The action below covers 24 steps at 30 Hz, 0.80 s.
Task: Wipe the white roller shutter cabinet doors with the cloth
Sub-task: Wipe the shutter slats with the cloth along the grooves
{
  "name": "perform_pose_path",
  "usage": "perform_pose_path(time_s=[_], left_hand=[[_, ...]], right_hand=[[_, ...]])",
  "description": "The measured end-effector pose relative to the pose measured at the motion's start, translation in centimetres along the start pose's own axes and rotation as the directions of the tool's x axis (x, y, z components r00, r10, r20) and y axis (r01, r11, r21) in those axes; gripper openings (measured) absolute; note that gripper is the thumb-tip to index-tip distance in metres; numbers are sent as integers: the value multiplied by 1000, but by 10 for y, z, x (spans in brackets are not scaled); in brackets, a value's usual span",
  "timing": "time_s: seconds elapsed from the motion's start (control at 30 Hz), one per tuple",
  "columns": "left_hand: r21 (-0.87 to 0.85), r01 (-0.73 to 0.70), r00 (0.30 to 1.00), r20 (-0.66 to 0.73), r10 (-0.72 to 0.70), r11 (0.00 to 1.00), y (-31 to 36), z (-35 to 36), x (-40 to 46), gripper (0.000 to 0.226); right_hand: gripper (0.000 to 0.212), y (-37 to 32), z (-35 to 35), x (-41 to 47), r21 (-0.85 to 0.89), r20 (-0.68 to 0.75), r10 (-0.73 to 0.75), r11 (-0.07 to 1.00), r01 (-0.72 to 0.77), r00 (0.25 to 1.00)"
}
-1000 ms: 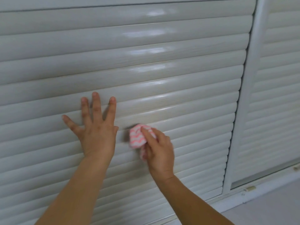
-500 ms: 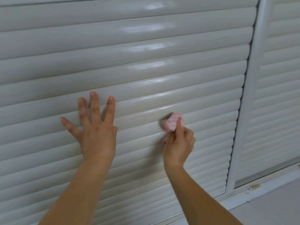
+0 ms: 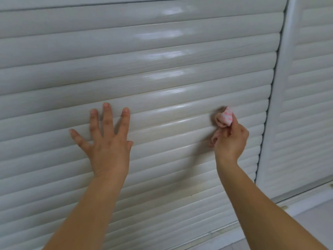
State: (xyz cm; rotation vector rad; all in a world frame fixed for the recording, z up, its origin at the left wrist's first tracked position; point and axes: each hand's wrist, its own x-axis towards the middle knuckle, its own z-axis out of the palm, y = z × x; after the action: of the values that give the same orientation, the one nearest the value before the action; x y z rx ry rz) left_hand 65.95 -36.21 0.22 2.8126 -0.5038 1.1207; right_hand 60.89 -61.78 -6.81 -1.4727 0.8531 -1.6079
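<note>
In the head view the left hand (image 3: 108,141) lies flat with fingers spread on the white roller shutter door (image 3: 162,69), while the right hand (image 3: 231,139), its grip pinching a bunched pink-and-white cloth (image 3: 225,117), presses it against a slat near the door's right edge beside the white frame post (image 3: 275,98).

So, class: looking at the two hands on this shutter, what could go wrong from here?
1. The small pink-and-white bunched cloth nears the white vertical frame post; the right hand might knock it.
2. The left hand, pressed flat, may smudge the white slatted roller shutter door.
</note>
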Motion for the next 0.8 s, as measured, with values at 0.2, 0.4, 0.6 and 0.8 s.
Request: perform_pose_path(time_s=[0.2, 0.4, 0.6, 0.8], left_hand=[[-21, -24, 999, -33, 23, 999, -4, 4, 2, 88], [26, -40, 999, -10, 40, 999, -9, 3, 3, 87], [28, 56, 996, 64, -58, 998, 14, 4, -1, 89], [-44, 103, 992, 84, -99, 994, 31, 3, -4, 100]], right_hand=[[35, -36, 29, -57, -66, 109, 18, 998, -10, 994], [27, -38, 18, -138, 103, 609, -214, 976, 192, 764], [12, -46, -23, -76, 200, 443, -116, 979, 28, 889], [22, -35, -16, -14, 15, 210, 45, 999, -49, 977]])
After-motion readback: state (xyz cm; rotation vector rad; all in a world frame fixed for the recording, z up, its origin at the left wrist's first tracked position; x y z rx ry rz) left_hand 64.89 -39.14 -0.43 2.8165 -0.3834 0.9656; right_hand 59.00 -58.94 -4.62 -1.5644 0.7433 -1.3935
